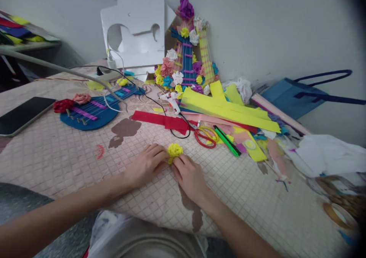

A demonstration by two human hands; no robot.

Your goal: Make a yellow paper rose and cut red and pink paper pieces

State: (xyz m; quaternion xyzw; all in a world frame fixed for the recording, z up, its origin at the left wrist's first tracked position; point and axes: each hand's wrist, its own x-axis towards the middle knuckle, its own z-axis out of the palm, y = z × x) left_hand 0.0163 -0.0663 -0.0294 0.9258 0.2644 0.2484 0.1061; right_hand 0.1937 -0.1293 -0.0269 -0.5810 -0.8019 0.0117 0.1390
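Yellow flower (174,150) in fingers (184,162), between scissors (203,133) and table's near edge (162,221)

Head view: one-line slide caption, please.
Left hand and right hand hold a yellow flower; scissors and glue gun lie beyond on the table.

plain grey wall (271,33) behind checked table (243,204)

Yellow paper flower (175,150) is held between left hand (150,160) and right hand (191,176). Scissors (197,136) lie beyond the flower, rightward; phone (25,115), well left of it.
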